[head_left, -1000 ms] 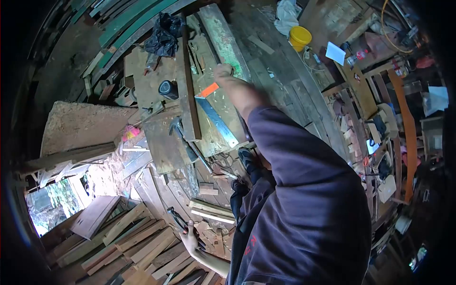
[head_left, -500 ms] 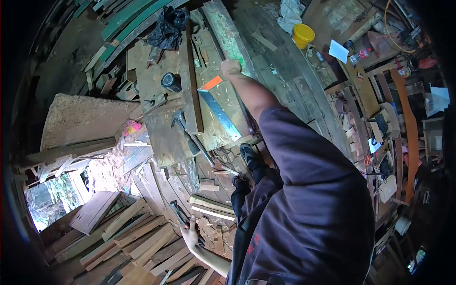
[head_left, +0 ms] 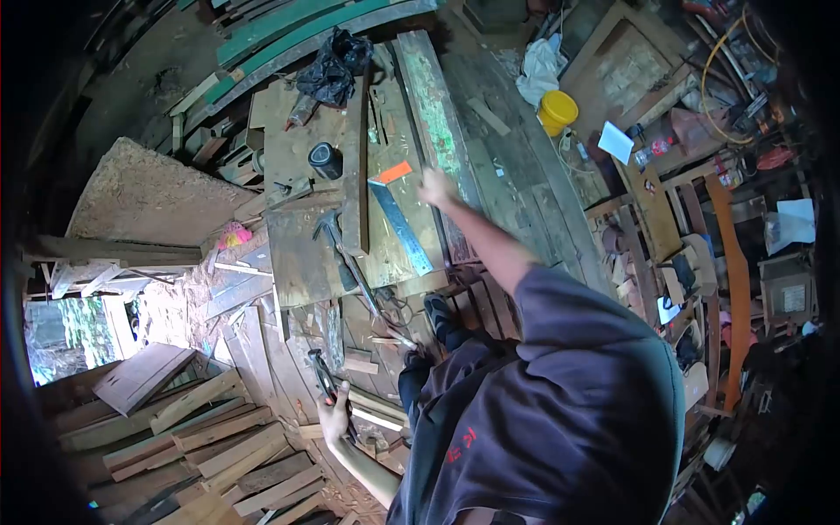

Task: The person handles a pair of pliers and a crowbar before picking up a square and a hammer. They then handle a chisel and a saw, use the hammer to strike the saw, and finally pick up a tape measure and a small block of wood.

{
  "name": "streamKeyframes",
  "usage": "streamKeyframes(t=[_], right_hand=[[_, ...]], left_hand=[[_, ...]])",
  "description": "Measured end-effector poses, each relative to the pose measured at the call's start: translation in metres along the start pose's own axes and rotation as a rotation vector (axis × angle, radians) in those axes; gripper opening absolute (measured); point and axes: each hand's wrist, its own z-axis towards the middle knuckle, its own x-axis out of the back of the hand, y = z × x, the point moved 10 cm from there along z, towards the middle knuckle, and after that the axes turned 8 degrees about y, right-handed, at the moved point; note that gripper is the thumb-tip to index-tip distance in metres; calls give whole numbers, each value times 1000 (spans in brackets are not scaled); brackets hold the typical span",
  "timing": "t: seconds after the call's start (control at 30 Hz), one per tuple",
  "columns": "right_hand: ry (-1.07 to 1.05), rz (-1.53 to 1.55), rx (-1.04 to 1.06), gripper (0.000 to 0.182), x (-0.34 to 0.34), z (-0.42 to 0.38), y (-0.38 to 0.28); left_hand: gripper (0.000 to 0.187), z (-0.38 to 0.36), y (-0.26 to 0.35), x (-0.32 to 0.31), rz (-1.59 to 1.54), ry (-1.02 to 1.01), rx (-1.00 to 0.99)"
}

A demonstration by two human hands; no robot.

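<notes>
My right hand point(head_left: 435, 186) is stretched out to the workbench point(head_left: 302, 254) and lies, blurred, on the near end of a long green-painted plank point(head_left: 435, 109). Its grip cannot be made out. Just left of it a steel try square point(head_left: 401, 223) with an orange tip lies on the bench, beside a dark upright board point(head_left: 354, 166). My left hand point(head_left: 334, 418) hangs low by my side, closed on dark-handled pliers point(head_left: 324, 374). A hammer point(head_left: 337, 245) rests on the bench's near part.
A black tape roll point(head_left: 325, 160) and a black bag point(head_left: 337, 66) sit on the bench. A yellow bucket point(head_left: 556, 111) stands at the back right. Stacked timber offcuts point(head_left: 210, 429) cover the floor at lower left. Cluttered shelves point(head_left: 691, 254) run along the right.
My right hand has slid back along the green plank toward me, now level with the square's orange tip. The left hand with the pliers stays low. The view has shifted slightly.
</notes>
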Motion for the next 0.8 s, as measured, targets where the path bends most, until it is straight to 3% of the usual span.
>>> streamKeyframes(t=[0.13, 0.2, 0.33, 0.53, 0.67, 0.8], right_hand=[[-102, 21, -16, 33, 4, -118, 9], [-159, -33, -104, 37, 13, -180, 24], [-265, -210, -61, 41, -59, -232, 98], [-368, -132, -298, 41, -96, -228, 135], [-228, -71, -259, 43, -96, -221, 128], [-296, -3, -232, 46, -102, -222, 121]], left_hand=[[41, -1, 23, -12, -65, -40, -163], [39, -2, 24, -14, -8, -18, -124], [45, -9, 46, -31, -6, -75, -162], [39, -18, 63, -50, 43, -130, -251], [38, -32, 77, -57, 21, -149, -234], [43, -31, 69, -59, -14, -139, -225]])
